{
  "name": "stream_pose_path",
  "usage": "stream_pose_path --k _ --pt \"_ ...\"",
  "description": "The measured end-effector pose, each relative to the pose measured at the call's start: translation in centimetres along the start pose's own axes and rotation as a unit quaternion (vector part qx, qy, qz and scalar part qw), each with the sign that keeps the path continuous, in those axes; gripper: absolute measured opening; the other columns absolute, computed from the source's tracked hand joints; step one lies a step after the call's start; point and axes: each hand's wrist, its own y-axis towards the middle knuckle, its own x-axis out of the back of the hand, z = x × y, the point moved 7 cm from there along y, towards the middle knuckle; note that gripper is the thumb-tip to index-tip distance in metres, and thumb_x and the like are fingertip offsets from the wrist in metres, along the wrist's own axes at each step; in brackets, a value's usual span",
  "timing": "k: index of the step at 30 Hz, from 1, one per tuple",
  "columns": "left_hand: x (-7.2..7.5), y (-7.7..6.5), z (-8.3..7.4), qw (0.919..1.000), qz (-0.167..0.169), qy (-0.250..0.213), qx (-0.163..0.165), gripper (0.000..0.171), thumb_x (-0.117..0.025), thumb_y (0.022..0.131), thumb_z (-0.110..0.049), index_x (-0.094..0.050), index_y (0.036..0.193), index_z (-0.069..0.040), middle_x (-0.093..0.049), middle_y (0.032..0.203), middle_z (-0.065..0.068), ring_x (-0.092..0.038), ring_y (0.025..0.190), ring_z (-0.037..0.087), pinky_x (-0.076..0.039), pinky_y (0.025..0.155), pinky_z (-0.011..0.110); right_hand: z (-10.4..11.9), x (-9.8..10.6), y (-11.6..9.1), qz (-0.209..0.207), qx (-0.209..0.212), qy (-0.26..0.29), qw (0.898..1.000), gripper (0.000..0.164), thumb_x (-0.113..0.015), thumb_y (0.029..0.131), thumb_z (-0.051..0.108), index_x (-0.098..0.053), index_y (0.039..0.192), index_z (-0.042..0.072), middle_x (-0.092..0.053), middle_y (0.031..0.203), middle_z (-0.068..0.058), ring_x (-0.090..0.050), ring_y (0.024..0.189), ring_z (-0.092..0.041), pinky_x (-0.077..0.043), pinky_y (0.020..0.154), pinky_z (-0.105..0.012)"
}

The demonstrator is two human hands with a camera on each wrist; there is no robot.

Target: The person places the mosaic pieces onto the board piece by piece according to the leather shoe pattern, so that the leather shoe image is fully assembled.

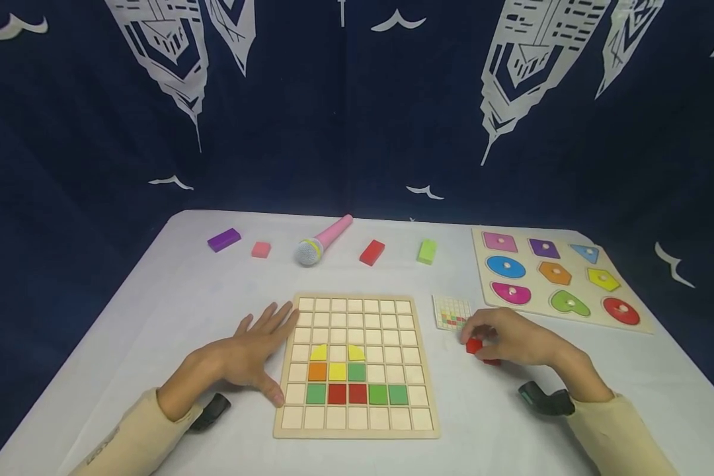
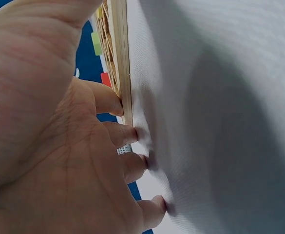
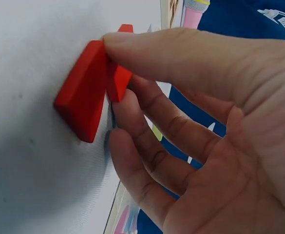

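Observation:
My left hand lies spread with straight fingers at the left edge of a wooden grid board, forefinger and thumb touching its frame. In the left wrist view the fingertips rest on the cloth. Coloured tiles, including a red tile and a yellow tile, sit in the board's cells. Right of the board, my right hand pinches a red tile between thumb and fingers. A second red tile is right beside it by the thumb tip; whether the thumb holds that one too is unclear.
A small pattern card lies just beyond the right hand. Farther right is a shape puzzle board with knobbed pieces. Along the back are a purple block, pink block, toy microphone, red block and green block.

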Motion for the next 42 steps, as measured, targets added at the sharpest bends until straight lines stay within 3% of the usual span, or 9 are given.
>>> stream_pose_path --k 7,15,25,29,35,42 --pt "0.0 0.0 -0.1 1.0 0.003 -0.001 -0.001 0.141 -0.092 0.057 -0.051 -0.009 0.161 -0.003 0.004 0.168 0.019 0.009 0.154 0.042 0.004 0.121 0.066 1.4 -0.2 -0.1 -0.007 0.018 -0.012 1.0 0.025 -0.083 0.079 0.012 -0.071 0.098 0.022 -0.067 0.099 0.01 -0.056 0.09 -0.014 -0.055 0.078 -0.026" --pt "0.1 -0.2 0.0 1.0 0.001 0.001 -0.003 0.142 -0.092 0.056 -0.05 -0.009 0.16 -0.002 0.004 0.168 0.019 0.009 0.154 0.042 0.003 0.12 0.067 6.5 -1.2 0.6 0.0 0.105 -0.021 0.994 0.02 -0.081 0.083 0.015 -0.069 0.097 0.023 -0.066 0.094 0.015 -0.06 0.09 -0.007 -0.057 0.087 -0.032" --pt "-0.1 -0.1 0.5 1.0 0.0 -0.006 0.007 0.143 -0.092 0.054 -0.052 -0.01 0.16 -0.003 0.003 0.169 0.018 0.009 0.155 0.041 0.004 0.121 0.067 11.8 -3.2 3.3 0.015 0.158 -0.014 0.987 0.014 -0.077 0.086 0.014 -0.07 0.094 0.023 -0.065 0.091 0.015 -0.062 0.088 -0.013 -0.055 0.086 -0.032" --pt "-0.2 0.0 0.5 1.0 0.002 0.001 0.007 0.143 -0.092 0.055 -0.053 -0.01 0.161 -0.004 0.003 0.169 0.017 0.009 0.155 0.041 0.004 0.121 0.066 12.8 -4.3 3.8 0.021 0.182 0.005 0.983 0.013 -0.076 0.085 0.012 -0.071 0.094 0.02 -0.067 0.091 0.014 -0.063 0.088 -0.013 -0.055 0.084 -0.03" --pt "-0.1 -0.1 0.4 1.0 0.003 0.001 0.003 0.143 -0.091 0.055 -0.052 -0.009 0.161 -0.003 0.004 0.168 0.018 0.01 0.154 0.041 0.004 0.121 0.066 13.0 -5.9 4.2 0.045 0.175 0.021 0.983 0.011 -0.076 0.088 0.015 -0.075 0.099 0.018 -0.07 0.096 0.015 -0.062 0.089 -0.009 -0.055 0.085 -0.026" --pt "0.0 -0.1 0.1 1.0 -0.003 -0.002 -0.006 0.142 -0.091 0.055 -0.051 -0.009 0.16 -0.002 0.004 0.168 0.02 0.009 0.154 0.043 0.005 0.12 0.066 13.6 -6.7 4.2 0.041 0.189 0.024 0.981 0.01 -0.077 0.088 0.013 -0.076 0.097 0.016 -0.072 0.095 0.015 -0.063 0.092 -0.003 -0.055 0.089 -0.024"
